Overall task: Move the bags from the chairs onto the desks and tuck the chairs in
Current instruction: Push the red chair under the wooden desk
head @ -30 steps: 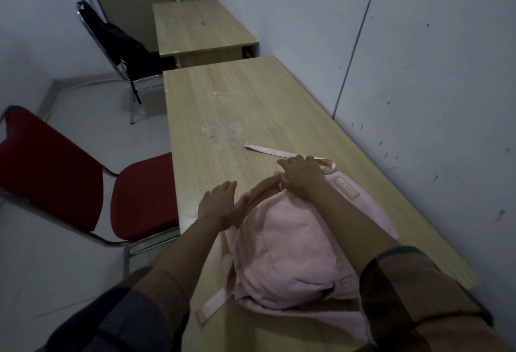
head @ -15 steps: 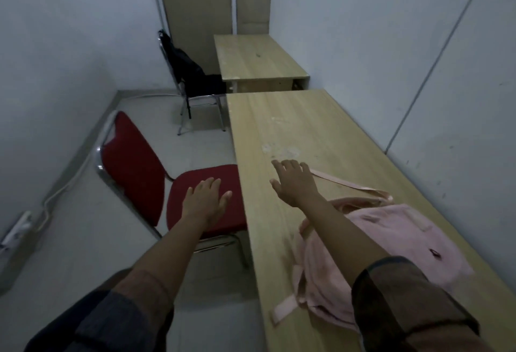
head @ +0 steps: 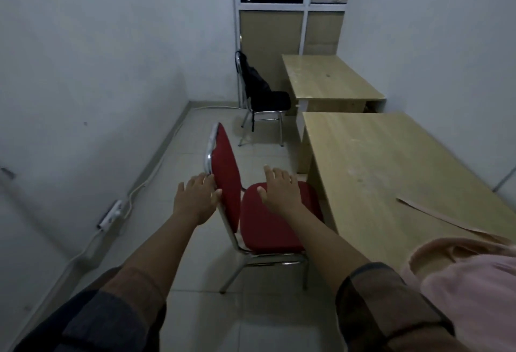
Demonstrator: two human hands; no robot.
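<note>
Both hands out toward the red chair point(head: 268, 220), neither closed on anything yet. Left hand point(head: 195, 200) spread, fingers splayed, fingertips at the chrome edge of the backrest, thumb on the padded side; contact looks light at most, no wrap visible. Right hand point(head: 279, 189) flat and open above the front of the seat cushion; touching or just hovering, hard to tell.

Pink bag point(head: 469, 273) already up on the near table point(head: 391, 167), to the right of the right grip, one strap trailing across the wood. Seat bare, so tucking in looks like the step in hand.

Best done by closing the left grip round the backrest rail, thumb on the front pad, fingers behind, and taking the seat's front edge with the right. Chair stands turned, seat edge near the table side but not under it; likely needs swinging square to the table first, then a level push from the backrest. Worth lifting slightly or sliding slowly, to keep the metal legs from catching on the tile joints or knocking the table's side panel.

Beyond both grips, well apart, a black chair point(head: 265, 105) with a dark bag point(head: 258, 83) against its back, beside the far table point(head: 329, 77); that pair probably left for afterwards.
</note>
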